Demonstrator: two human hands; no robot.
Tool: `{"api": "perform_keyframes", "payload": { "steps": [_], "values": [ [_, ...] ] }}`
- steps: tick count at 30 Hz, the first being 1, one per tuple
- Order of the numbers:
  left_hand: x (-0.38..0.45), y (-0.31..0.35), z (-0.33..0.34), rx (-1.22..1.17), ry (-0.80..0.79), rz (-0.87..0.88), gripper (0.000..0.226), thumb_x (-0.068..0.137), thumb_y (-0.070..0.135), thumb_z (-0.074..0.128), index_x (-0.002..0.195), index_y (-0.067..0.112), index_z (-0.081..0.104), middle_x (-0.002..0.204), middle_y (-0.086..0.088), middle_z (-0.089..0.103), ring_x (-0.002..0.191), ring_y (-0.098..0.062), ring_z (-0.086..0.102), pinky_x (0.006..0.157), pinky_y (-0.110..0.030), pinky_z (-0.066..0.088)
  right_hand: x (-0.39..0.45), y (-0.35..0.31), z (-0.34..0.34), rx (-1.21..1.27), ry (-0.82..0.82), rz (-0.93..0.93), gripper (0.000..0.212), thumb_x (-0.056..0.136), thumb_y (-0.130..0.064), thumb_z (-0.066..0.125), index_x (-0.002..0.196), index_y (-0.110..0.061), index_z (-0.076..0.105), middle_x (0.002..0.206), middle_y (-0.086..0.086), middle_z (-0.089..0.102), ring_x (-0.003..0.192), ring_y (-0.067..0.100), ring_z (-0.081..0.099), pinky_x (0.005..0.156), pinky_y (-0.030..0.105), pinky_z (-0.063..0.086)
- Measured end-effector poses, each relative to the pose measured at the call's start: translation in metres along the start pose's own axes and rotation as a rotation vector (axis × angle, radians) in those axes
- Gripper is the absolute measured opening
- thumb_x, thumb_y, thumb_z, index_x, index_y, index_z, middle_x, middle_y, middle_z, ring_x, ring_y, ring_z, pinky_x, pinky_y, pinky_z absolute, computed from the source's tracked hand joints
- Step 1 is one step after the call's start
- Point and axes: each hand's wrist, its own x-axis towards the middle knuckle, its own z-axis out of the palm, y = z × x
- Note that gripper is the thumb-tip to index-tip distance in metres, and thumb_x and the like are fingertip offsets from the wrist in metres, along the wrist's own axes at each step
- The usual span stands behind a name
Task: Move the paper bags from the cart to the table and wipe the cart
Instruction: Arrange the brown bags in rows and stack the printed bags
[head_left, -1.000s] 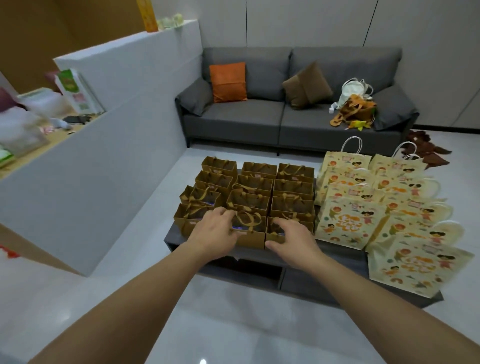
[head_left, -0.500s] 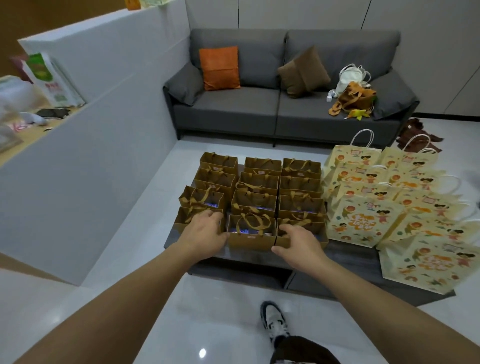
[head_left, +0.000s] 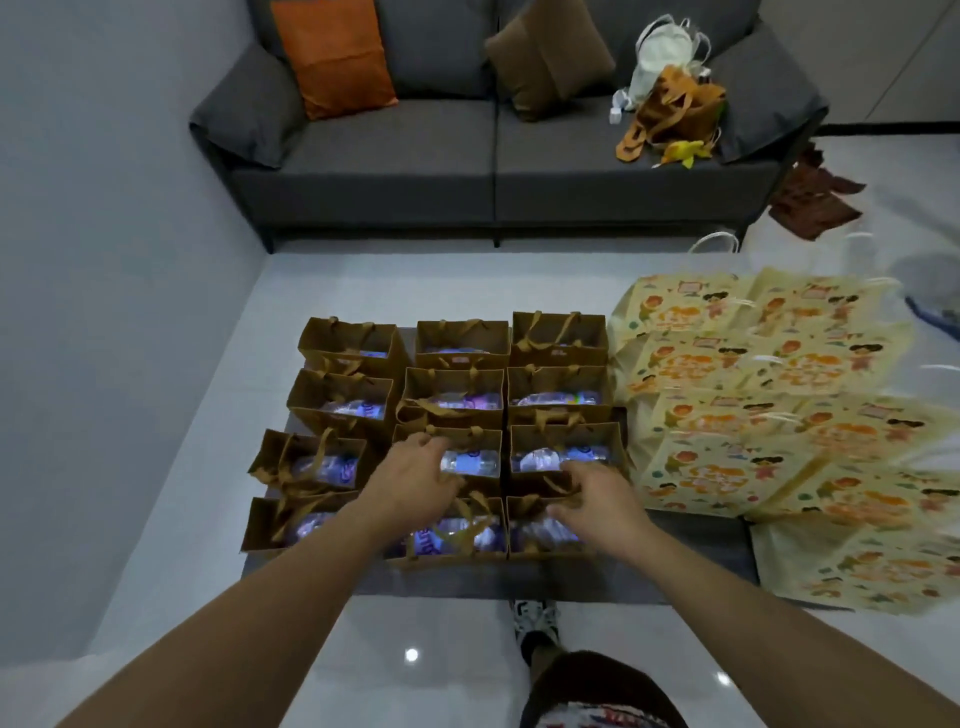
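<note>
Both hands have been moved deeper among the small brown paper gift bags (head_left: 451, 358). The left hand (head_left: 415, 480) is curled at a bag rim at 12 o'clock; the right hand (head_left: 597, 501) is pinched on a brown handle (head_left: 558, 500).

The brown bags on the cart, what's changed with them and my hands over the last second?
Both hands have gone further in over the brown bags: the left hand now reaches past the front row to the second-row middle bag, the right hand sits at the handles between the two front right-hand bags. Whether either grips yet is unclear. No bag is lifted; the grid, the yellow printed bags and the cart stay put.
</note>
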Motion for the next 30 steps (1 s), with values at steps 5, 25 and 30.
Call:
{"api": "perform_keyframes", "payload": {
  "steps": [5, 25, 30],
  "values": [
    [0.073, 0.027, 0.004, -0.021, -0.085, -0.004, 0.052, 0.097, 0.039, 0.058, 0.145, 0.022, 0.047, 0.146, -0.002, 0.045, 0.135, -0.022, 0.041, 0.109, -0.036, 0.038, 0.067, 0.025, -0.031, -0.001, -0.024, 0.049, 0.054, 0.085, -0.034, 0.076, 0.134, -0.018, 0.059, 0.13, 0.007, 0.062, 0.121, 0.026, 0.057, 0.1, 0.035, 0.047],
    [0.188, 0.018, 0.061, -0.046, -0.141, -0.002, 0.049, 0.099, 0.031, 0.058, 0.146, 0.019, 0.048, 0.146, 0.0, 0.048, 0.134, -0.017, 0.043, 0.107, -0.028, 0.036, 0.273, 0.083, -0.011, -0.557, -0.188, -0.277, 0.082, 0.082, -0.017, 0.07, 0.154, -0.025, 0.031, 0.16, 0.002, 0.025, 0.127, 0.033, 0.044, 0.101, 0.046, 0.046],
    [0.196, 0.016, 0.069, -0.022, -0.132, -0.03, 0.049, 0.1, 0.031, 0.056, 0.147, 0.024, 0.045, 0.148, 0.003, 0.045, 0.136, -0.015, 0.04, 0.106, -0.026, 0.035, 0.3, 0.085, 0.004, -0.568, -0.158, -0.307, 0.091, 0.078, -0.008, 0.073, 0.154, -0.026, 0.026, 0.156, 0.003, 0.029, 0.124, 0.032, 0.047, 0.098, 0.046, 0.048]
  ]
}}
